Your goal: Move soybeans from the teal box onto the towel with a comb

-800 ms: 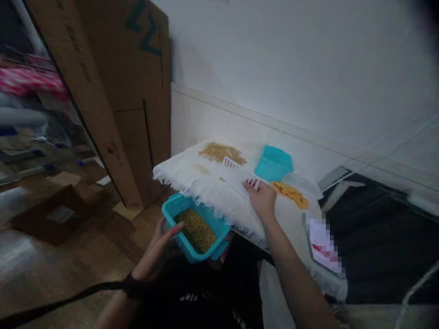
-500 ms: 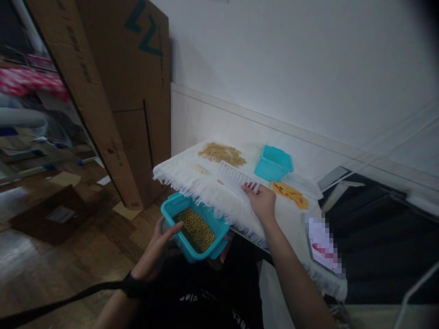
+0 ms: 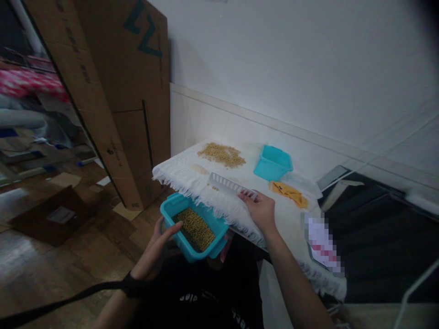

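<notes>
My left hand (image 3: 164, 242) grips the near left rim of a teal plastic tub (image 3: 168, 208), its thumb over the edge. Yellowish beans (image 3: 197, 228) cover the tub's bottom, and the tub is held just under the table's front edge. In my right hand (image 3: 259, 208) is a white slotted plastic strip (image 3: 228, 183), held low over the white fringed cloth (image 3: 185, 167). A few loose beans (image 3: 214, 188) lie by the strip's near side. Farther back, a spread pile of beans (image 3: 221, 154) rests on the cloth.
A second teal tub (image 3: 272, 163) stands at the back of the table, beside a yellow cloth (image 3: 290, 194) and a clear plastic container (image 3: 305, 185). To the right lies a blurred-out flat object (image 3: 324, 244). A tall cardboard box (image 3: 137, 82) stands left of the table.
My right hand has drawn the slotted strip toward the table's front edge and slightly left, with a few beans now beside it. My left hand and the tub have hardly moved.
</notes>
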Demonstrator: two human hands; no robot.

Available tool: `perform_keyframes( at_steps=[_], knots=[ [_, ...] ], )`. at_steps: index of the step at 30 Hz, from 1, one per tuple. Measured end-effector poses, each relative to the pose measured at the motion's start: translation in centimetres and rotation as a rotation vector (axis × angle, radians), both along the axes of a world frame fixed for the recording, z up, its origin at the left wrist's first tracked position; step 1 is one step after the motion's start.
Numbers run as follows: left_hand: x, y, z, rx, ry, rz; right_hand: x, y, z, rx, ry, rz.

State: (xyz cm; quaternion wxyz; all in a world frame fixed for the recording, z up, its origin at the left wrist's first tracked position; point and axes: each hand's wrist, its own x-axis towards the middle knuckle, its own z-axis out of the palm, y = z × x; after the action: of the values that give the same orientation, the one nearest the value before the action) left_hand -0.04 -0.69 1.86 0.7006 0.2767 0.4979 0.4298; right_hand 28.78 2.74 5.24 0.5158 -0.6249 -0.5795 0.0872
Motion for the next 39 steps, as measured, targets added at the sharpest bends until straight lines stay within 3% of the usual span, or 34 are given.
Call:
perform_keyframes(
  at_steps=[4, 10, 16, 21, 31, 33, 39],
  knots=[
    [-0.2, 0.2, -0.2, 0.028, -0.025, -0.007, -0.3, 0.0, -0.1, 0.005, 0.008, 0.035],
    [-0.6, 1.3, -1.9, 0.007, 0.013, 0.064, -1.4, 1.6, 0.1, 0.019, 0.0, -0.015],
    [-0.7, 1.4, -2.5, -0.003, 0.03, 0.058, -1.1, 3.0, 0.3, -0.033, 0.046, 0.06],
    [-0.8, 1.3, -2.4, 0.01, 0.01, 0.037, -0.5, 1.9, 0.2, -0.041, 0.12, 0.147],
    [-0.7, 1.3, -1.2, -0.009, -0.004, 0.057, -1.4, -1.7, 1.4, -0.081, 0.038, 0.236],
    [-0.6, 1.2, -1.0, -0.015, -0.008, 0.06, -1.4, -1.8, 1.6, -0.068, 0.022, 0.188],
    [-0.4, 0.4, -0.2, 0.022, -0.01, 0.019, 0.1, 0.5, 2.6, 0.077, -0.114, -0.217]
  ],
)
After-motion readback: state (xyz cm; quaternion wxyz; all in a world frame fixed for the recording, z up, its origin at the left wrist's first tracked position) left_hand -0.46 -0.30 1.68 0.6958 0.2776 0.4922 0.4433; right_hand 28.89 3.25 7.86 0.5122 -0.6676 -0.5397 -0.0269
